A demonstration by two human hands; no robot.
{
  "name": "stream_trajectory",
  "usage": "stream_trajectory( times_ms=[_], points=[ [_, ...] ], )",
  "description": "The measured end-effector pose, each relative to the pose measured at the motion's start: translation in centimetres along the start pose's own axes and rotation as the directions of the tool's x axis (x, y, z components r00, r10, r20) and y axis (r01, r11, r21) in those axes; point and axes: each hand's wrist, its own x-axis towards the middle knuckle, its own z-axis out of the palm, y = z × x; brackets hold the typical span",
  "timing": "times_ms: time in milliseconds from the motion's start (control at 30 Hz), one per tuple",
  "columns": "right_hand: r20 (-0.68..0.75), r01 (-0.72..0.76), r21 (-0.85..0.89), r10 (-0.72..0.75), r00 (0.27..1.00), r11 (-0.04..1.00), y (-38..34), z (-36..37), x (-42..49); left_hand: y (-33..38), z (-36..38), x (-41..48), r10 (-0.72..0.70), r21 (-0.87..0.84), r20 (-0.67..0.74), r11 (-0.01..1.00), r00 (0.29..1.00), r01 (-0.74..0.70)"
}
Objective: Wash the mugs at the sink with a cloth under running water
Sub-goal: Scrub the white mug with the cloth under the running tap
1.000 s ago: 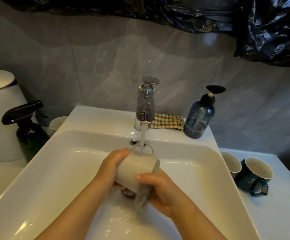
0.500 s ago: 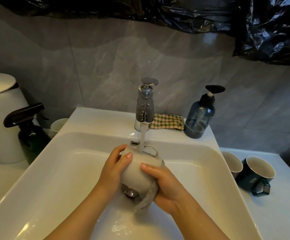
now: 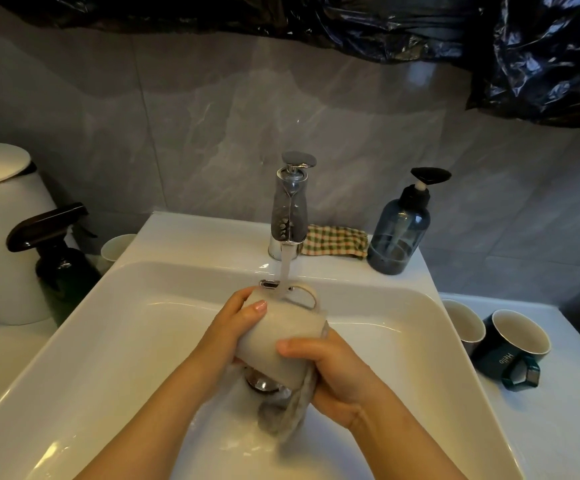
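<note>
A pale grey mug [image 3: 283, 332] lies tilted on its side over the white sink [image 3: 115, 341], handle toward the tap, under the stream of water [image 3: 286, 271] from the chrome tap [image 3: 290, 209]. My left hand [image 3: 231, 332] grips the mug's left side, thumb on top. My right hand [image 3: 330, 368] holds a wet grey cloth [image 3: 287, 415] against the mug's lower right side, thumb across the mug; the cloth's end hangs into the basin. Two more mugs stand on the counter at right: a cream-lined one [image 3: 461, 323] and a dark teal one [image 3: 515, 344] lying on its side.
A blue soap pump bottle [image 3: 397, 230] and a checked cloth [image 3: 335, 241] sit on the sink's back ledge. At left stand a dark spray bottle [image 3: 56, 251], a white bin [image 3: 1, 237] and a pale cup [image 3: 117, 247]. Black plastic sheeting [image 3: 541, 57] hangs above.
The mug has rolled and shifted a little under the stream, with its handle now turned up toward the tap. My right hand has slid along the mug with the cloth.
</note>
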Motion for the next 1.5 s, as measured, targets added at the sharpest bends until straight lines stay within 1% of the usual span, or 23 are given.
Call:
stream_trajectory(
  times_ms=[67, 133, 167, 233, 333, 400, 467, 567, 633, 700, 767, 833, 900, 967, 1000, 1067, 1133, 1200, 1267, 1333, 1400, 1433, 1500],
  points=[
    [-0.086, -0.001, -0.317, -0.028, 0.996, 0.948, 0.4, 0.1, 0.1, 0.1, -0.3, 0.1, -0.232, -0.185, 0.084, 0.952, 0.969, 0.244],
    [-0.086, -0.026, -0.676, -0.044, 0.995, 0.736, 0.7, 0.5, 0.1, 0.0, -0.6, 0.4, -0.34, -0.312, 0.1, 0.882, 0.935, 0.354],
    [-0.069, -0.033, -0.754, -0.029, 0.997, 0.656, 1.0, 0.6, 0.3, -0.2, -0.4, 0.6, -0.354, -0.324, 0.065, 0.877, 0.933, 0.355],
    [-0.07, -0.052, -0.739, -0.001, 0.998, 0.671, 1.4, 0.8, 0.4, -0.5, 0.3, 0.7, -0.316, -0.293, -0.048, 0.911, 0.948, 0.289],
    [-0.039, -0.08, -0.249, 0.072, 0.997, 0.965, 1.0, 0.5, 0.5, -1.1, 0.6, 1.1, -0.082, -0.112, -0.231, 0.992, 0.97, 0.057],
    [0.004, -0.082, 0.245, 0.084, 0.996, 0.966, 0.5, 0.1, 0.6, -1.3, 0.4, 1.1, 0.144, 0.061, -0.24, 0.989, 0.96, -0.133],
    [-0.03, -0.059, 0.405, 0.078, 0.997, 0.912, 0.1, 0.1, 0.4, -1.3, 0.3, 0.7, 0.332, 0.221, -0.181, 0.931, 0.926, -0.291],
    [-0.18, -0.008, 0.208, 0.046, 0.983, 0.978, -0.5, 0.2, 0.1, -1.5, 0.1, 0.5, 0.362, 0.306, -0.045, 0.892, 0.931, -0.332],
    [-0.193, 0.048, -0.079, -0.062, 0.979, 0.996, -1.0, 0.2, -0.3, -1.3, 0.2, 0.7, 0.198, 0.098, 0.019, 0.975, 0.98, -0.199],
    [-0.127, 0.009, -0.49, -0.082, 0.988, 0.872, -1.0, 0.5, -0.8, -0.5, 0.9, 0.5, -0.099, -0.207, 0.014, 0.973, 0.995, 0.1],
    [-0.105, -0.041, -0.725, -0.051, 0.993, 0.687, -0.2, 0.6, -0.6, -0.2, 1.4, 0.4, -0.231, -0.265, -0.051, 0.941, 0.972, 0.209],
    [-0.132, -0.034, -0.592, -0.054, 0.99, 0.805, 0.4, 1.2, -0.2, -0.9, 1.4, 0.7, -0.093, -0.109, -0.194, 0.991, 0.977, 0.073],
    [-0.196, -0.032, -0.134, 0.005, 0.981, 0.99, 0.2, 1.3, 0.3, -1.3, 0.9, 0.8, 0.197, 0.156, -0.25, 0.975, 0.948, -0.161],
    [-0.219, -0.03, 0.219, 0.079, 0.972, 0.975, -0.3, 1.0, 0.4, -1.2, 0.5, 0.7, 0.351, 0.291, -0.158, 0.91, 0.923, -0.296],
    [-0.215, -0.02, 0.25, 0.076, 0.974, 0.968, -0.5, 0.9, 0.2, -1.3, 0.4, 0.7, 0.361, 0.302, -0.106, 0.9, 0.927, -0.316],
    [-0.202, 0.04, 0.121, -0.015, 0.979, 0.992, -0.9, 0.9, -0.2, -0.8, 0.1, 0.7, 0.257, 0.252, -0.02, 0.937, 0.966, -0.244],
    [-0.19, 0.071, -0.253, -0.121, 0.974, 0.965, -0.8, 0.4, -0.4, 0.1, 0.0, 0.4, -0.019, 0.03, 0.049, 0.999, 0.999, 0.017],
    [-0.133, 0.002, -0.694, -0.131, 0.982, 0.72, -0.2, 0.1, -0.4, 0.7, 0.1, 0.1, -0.29, -0.196, 0.119, 0.931, 0.95, 0.308],
    [-0.084, -0.005, -0.853, -0.127, 0.988, 0.522, 0.7, 0.3, -0.1, 0.4, 0.5, 0.0, -0.35, -0.253, 0.073, 0.899, 0.934, 0.357],
    [-0.155, -0.009, -0.651, -0.121, 0.98, 0.759, 1.0, 1.1, 0.1, -0.6, 0.9, 0.3, -0.216, -0.164, -0.084, 0.966, 0.973, 0.201],
    [-0.212, 0.001, -0.139, -0.031, 0.977, 0.99, 0.5, 1.0, 0.4, -1.2, 0.7, 0.8, 0.106, 0.118, -0.166, 0.989, 0.98, -0.087],
    [-0.205, -0.007, 0.093, 0.026, 0.978, 0.996, 0.2, 0.8, 0.4, -1.2, 0.6, 0.7, 0.234, 0.233, -0.119, 0.951, 0.965, -0.202],
    [-0.182, -0.005, 0.247, 0.052, 0.982, 0.969, -0.4, 0.6, 0.1, -1.2, 0.4, 0.5, 0.278, 0.261, -0.028, 0.929, 0.96, -0.261]
  ],
)
